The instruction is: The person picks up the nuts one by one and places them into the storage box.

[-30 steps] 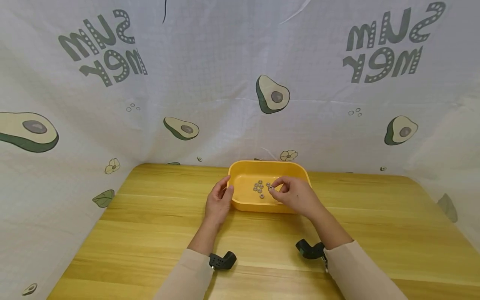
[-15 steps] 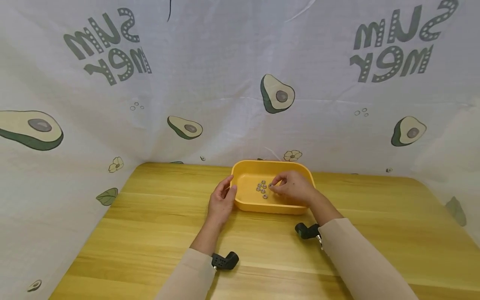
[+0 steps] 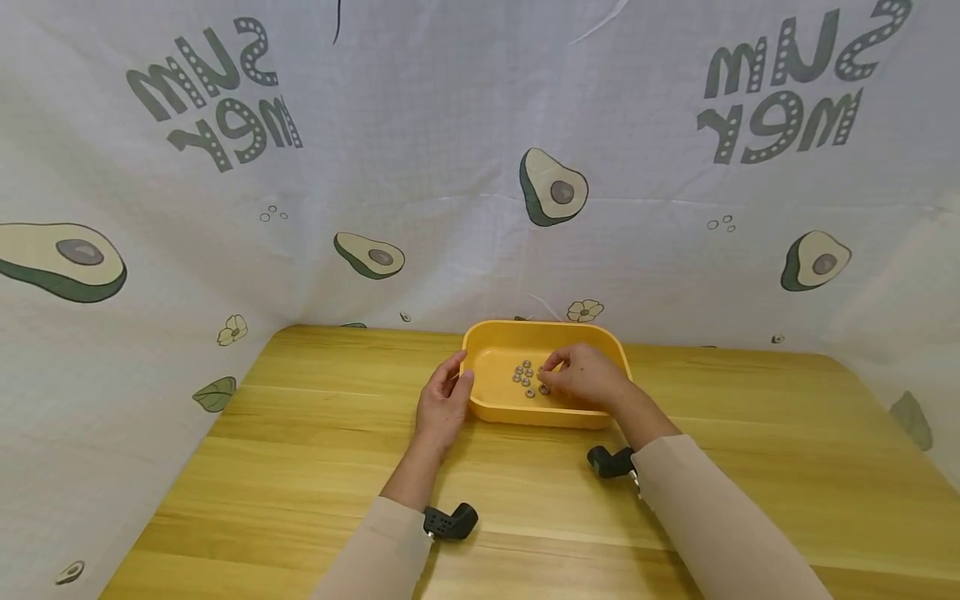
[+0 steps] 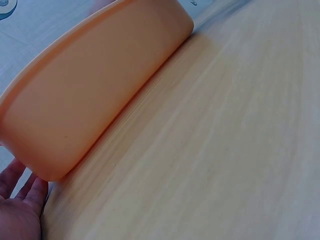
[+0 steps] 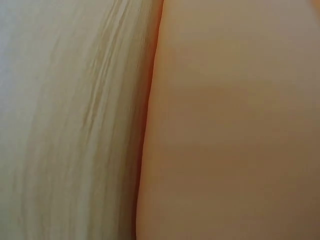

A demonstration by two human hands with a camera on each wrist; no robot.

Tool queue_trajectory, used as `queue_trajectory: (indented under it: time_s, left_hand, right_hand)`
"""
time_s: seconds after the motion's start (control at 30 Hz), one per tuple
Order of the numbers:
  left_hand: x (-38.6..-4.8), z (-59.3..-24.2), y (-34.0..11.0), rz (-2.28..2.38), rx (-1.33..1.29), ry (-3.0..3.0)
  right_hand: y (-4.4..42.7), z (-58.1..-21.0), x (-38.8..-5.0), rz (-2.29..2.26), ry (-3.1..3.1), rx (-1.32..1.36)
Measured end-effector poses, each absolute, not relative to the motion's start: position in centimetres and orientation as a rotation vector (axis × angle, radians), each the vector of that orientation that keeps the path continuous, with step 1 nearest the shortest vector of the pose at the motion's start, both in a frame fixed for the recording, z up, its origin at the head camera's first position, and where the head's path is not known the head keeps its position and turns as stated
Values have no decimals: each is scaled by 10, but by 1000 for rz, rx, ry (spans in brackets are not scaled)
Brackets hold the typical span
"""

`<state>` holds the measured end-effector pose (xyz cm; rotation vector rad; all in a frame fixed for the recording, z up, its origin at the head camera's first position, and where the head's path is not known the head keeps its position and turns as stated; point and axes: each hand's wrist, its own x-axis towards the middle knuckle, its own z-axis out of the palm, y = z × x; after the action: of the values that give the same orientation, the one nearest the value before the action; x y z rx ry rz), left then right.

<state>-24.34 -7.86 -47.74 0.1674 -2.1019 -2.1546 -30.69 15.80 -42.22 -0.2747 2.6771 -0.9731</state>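
Note:
A yellow plastic tray [image 3: 543, 417] stands on the wooden table, and several small metal nuts [image 3: 528, 373] lie on its floor. My left hand [image 3: 442, 408] holds the tray's left end, its thumb at the rim; in the left wrist view some of its fingers [image 4: 37, 192] touch the outer wall. Reaching over the tray's right side, my right hand [image 3: 588, 375] has thumb and forefinger pinched together at one nut, mostly hidden by the fingertips. Another nut [image 3: 544, 389] lies just below them. Only the tray's wall [image 5: 230, 120] and the table show in the right wrist view.
The wooden table [image 3: 322, 467] extends to both sides and in front of the tray. A white cloth [image 3: 450, 150] printed with avocados hangs close behind it. Each wrist wears a black camera mount, one [image 3: 450, 522] on the left and one [image 3: 611, 462] on the right.
The nut earlier held at my right fingertips now shows below the hand, in the tray. My right fingers have shifted to a neighbouring nut. The left hand keeps its place on the tray.

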Motion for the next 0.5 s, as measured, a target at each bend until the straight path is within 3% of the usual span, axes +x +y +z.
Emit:
queue_trajectory:
  time_s: [0.5]
  left_hand:
    - [-243,-476,-80,-2128,184,-2087]
  right_hand:
    - [161,-409,-300,-1148,2890,-320]
